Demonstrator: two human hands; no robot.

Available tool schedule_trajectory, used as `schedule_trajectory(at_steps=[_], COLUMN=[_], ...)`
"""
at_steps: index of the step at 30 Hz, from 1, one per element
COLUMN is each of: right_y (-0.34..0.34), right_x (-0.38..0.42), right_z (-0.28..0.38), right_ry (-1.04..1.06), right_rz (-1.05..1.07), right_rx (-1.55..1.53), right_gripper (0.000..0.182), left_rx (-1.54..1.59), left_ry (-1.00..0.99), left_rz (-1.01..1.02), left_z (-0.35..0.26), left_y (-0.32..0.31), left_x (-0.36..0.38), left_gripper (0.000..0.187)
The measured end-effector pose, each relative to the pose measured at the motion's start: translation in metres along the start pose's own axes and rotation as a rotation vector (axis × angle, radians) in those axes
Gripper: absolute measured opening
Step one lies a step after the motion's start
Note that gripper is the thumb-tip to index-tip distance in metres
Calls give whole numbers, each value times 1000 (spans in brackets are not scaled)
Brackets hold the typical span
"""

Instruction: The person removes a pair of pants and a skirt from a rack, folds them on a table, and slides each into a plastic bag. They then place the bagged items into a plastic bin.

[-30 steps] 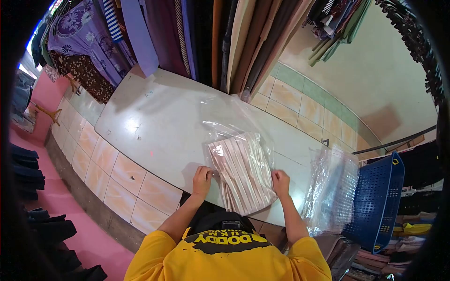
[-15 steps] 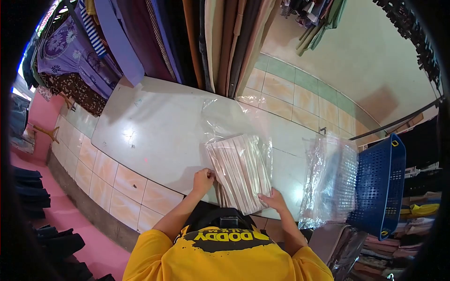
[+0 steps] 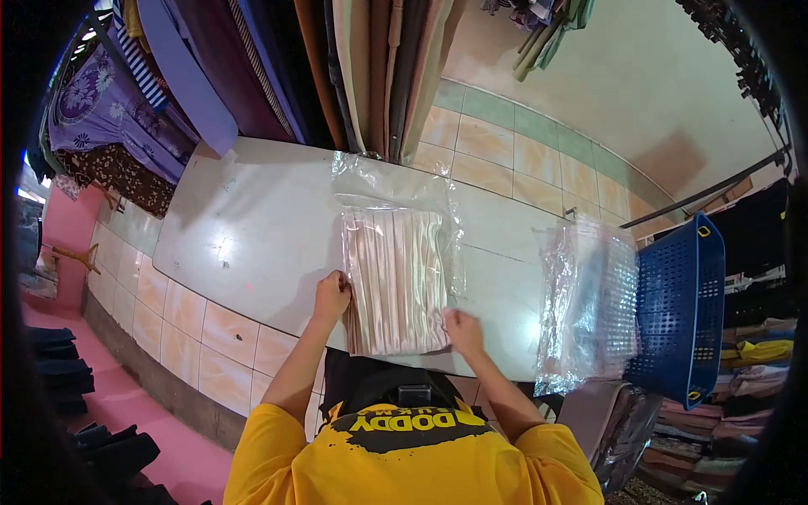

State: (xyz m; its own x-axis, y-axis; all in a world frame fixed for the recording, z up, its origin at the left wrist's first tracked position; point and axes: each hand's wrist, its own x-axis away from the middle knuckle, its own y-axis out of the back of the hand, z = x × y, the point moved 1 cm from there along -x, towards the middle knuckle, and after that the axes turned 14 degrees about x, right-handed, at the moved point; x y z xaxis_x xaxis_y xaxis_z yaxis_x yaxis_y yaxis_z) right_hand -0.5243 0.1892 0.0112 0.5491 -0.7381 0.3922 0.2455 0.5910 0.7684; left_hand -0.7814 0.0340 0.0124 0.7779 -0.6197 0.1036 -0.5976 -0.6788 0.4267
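A pleated, shiny beige cloth (image 3: pixel 396 282) lies in a clear plastic bag (image 3: pixel 391 181) on the white table (image 3: pixel 252 202). The empty upper part of the bag stretches past the cloth toward the far edge. My left hand (image 3: pixel 333 295) is closed at the left edge of the bag, with its fingers pinched on it. At the lower right edge, my right hand (image 3: pixel 463 329) is closed on the bag's side.
A stack of clear plastic bags (image 3: pixel 585 303) lies at the table's right end, beside a blue basket (image 3: pixel 680 311). Long cloths (image 3: pixel 370 76) hang over the far edge. Folded garments (image 3: pixel 749 379) are piled at the right.
The bag with the cloth has moved left and away from my body and now lies straighter. Both hands have moved with it.
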Motion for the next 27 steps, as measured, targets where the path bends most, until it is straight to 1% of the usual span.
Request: schedule_trajectory(at_steps=[1,3,4,5,6,7,8,9,10,11,12,13,15,16,17,18,19,21,22,23,24,25,27], right_y=[12,35,35,32,28,25,21,18,16,18,20,18,10,6,6,9,11,6,-12,-16,-18,-19,-20], right_x=[-4,-11,-18,-28,-36,-41,-45,-47,-43,-33,-22,-9,20,34,46,55,56,58,53,53,52,48,20], right_z=[2,7,9,11,12,10,11,10,7,5,1,-8,-27,-35,-41,-41,-40,-39,-46,-39,-27,-17,-1], right_ry=[-2,222,223,269,317,322,299,275,278,271,265,302,406,473,488,499,497,40,15,15,-29,-71,-329], right_rz=[0,-615,-615,-637,-659,-662,-602,-541,-543,-494,-444,-403,-332,-300,-184,-66,-70,365,481,478,505,531,470], right_rx=[2,186,187,220,252,252,307,361,357,366,375,385,349,305,193,82,81,-379,-831,-834,-951,-1068,-956], right_gripper=[38,30,30,26,22,22,18,15,15,13,10,10,9,9,8,8,8,13,26,26,31,36,36], left_rx=[-52,-62,-75,-74,-111,-148,-148,-102,-57,-61,-85,-110,-64,-79,-94,-93,-39,11,139,267,197,196,235], left_ry=[24,37,47,44,21,-1,-3,-55,-106,-108,-140,-171,-139,-87,-36,-40,-26,-12,18,48,91,87,174], left_rz=[16,10,2,0,-4,-10,-14,-17,-18,-21,14,49,168,225,284,284,301,323,338,351,384,385,236], left_z=[-5,-11,-12,-11,-8,-5,0,4,9,14,20,25,13,13,14,11,7,3,3,0,-9,-13,-6], left_y=[1,-1,-1,-2,-3,-3,-3,0,4,9,12,14,24,27,27,27,24,16,8,0,-5,-14,-37], left_x=[1,1,1,1,0,-1,0,2,5,12,22,33,63,76,85,89,93,91,88,86,80,72,47], left_gripper=[11,11,11,11,11,10,10,10,9,9,9,9,11,11,11,11,12,13,13,13,20,20,24])
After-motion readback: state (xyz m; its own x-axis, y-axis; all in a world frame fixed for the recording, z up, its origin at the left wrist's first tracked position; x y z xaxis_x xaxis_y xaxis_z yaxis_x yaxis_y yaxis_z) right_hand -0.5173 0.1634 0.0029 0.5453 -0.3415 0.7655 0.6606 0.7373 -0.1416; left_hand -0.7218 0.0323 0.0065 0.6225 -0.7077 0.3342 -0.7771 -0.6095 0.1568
